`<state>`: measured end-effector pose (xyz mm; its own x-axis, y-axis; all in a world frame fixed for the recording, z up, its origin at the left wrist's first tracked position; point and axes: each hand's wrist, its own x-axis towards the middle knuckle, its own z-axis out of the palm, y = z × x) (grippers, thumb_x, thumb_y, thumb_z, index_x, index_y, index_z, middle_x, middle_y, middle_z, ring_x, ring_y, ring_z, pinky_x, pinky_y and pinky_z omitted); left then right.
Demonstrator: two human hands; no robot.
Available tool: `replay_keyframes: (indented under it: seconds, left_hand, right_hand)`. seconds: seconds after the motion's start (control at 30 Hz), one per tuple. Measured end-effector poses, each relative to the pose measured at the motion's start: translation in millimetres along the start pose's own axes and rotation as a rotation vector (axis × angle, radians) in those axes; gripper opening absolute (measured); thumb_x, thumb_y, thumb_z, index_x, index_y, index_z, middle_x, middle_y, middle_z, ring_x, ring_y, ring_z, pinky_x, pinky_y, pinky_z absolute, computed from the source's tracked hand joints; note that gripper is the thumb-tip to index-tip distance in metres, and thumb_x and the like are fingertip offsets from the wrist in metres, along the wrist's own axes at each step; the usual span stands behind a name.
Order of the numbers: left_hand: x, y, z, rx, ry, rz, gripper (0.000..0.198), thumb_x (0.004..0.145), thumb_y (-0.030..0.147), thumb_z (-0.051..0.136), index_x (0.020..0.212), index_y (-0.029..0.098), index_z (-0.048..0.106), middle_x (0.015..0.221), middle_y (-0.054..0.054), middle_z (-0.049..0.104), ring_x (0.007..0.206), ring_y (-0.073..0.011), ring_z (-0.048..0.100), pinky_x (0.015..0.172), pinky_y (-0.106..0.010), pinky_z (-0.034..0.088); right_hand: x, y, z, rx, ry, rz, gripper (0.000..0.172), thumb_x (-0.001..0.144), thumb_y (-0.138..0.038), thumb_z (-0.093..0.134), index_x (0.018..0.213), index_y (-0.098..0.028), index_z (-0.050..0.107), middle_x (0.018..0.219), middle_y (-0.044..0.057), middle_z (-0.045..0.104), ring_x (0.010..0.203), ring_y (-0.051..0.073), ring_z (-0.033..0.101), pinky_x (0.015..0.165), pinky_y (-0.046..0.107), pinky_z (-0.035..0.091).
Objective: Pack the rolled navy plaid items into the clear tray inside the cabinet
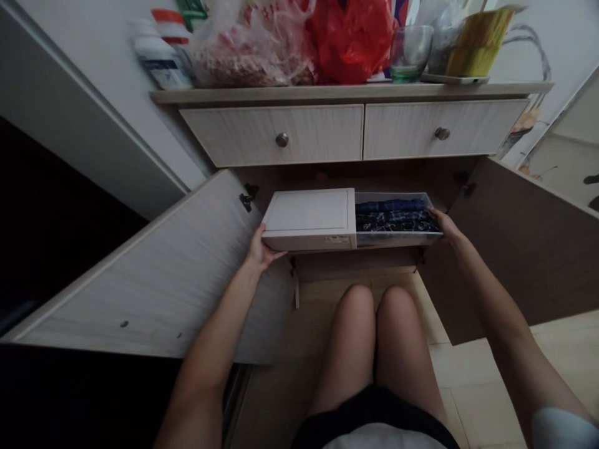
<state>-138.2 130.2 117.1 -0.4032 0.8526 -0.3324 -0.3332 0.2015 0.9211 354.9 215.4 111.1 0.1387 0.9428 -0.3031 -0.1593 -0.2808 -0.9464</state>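
White case (309, 212), left hand (261, 251) clasping; drawer (397, 238), dark cloth (392, 217) inside, right hand (445, 227) clasping.

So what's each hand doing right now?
Left hand: holding the white box by its left end.
Right hand: holding the clear drawer by its right end.

So we had our left hand (262, 251) gripping the white box (309, 212), right hand (447, 226) on its clear drawer (400, 238), pulled out with dark plaid cloth (390, 215) inside, cabinet doors (140, 274) wide open.
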Motion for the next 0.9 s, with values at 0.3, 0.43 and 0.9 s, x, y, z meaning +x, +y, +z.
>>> replay_keyframes:
  seconds: [0.3, 0.43, 0.9]
  left_hand:
    - [-4.5, -12.5, 43.5, 0.016, -0.044, -0.044, 0.059, 0.088, 0.058, 0.051, 0.138, 0.027, 0.054, 0.137, -0.012, 0.062, 0.125, -0.0314, 0.06, 0.1, -0.052, 0.053]
    - [-4.2, -22.0, 61.3, 0.008, -0.071, -0.048, 0.061, 0.088, 0.06, 0.05, 0.141, 0.029, 0.052, 0.141, -0.011, 0.06, 0.13, -0.0314, 0.057, 0.102, -0.053, 0.052]
    - [1.0, -45.0, 101.6, 0.042, -0.103, -0.017, 0.065, 0.087, 0.066, 0.052, 0.141, 0.029, 0.052, 0.146, -0.011, 0.056, 0.133, -0.031, 0.054, 0.099, -0.05, 0.054]
  right_hand:
    - [4.2, 3.4, 43.6, 0.078, -0.037, 0.002, 0.023, 0.093, -0.039, 0.052, 0.095, -0.021, 0.067, 0.073, 0.002, 0.073, 0.069, 0.021, 0.07, 0.072, 0.034, 0.058]
    - [14.5, 12.9, 64.3, 0.075, -0.052, -0.154, 0.013, 0.087, -0.037, 0.058, 0.092, -0.024, 0.06, 0.08, -0.003, 0.071, 0.077, 0.018, 0.069, 0.076, 0.031, 0.057]
    - [29.6, 35.8, 101.5, -0.139, -0.286, -0.29, 0.074, 0.094, -0.078, 0.022, 0.122, -0.024, 0.063, 0.125, 0.01, 0.069, 0.121, 0.027, 0.062, 0.105, 0.049, 0.048]
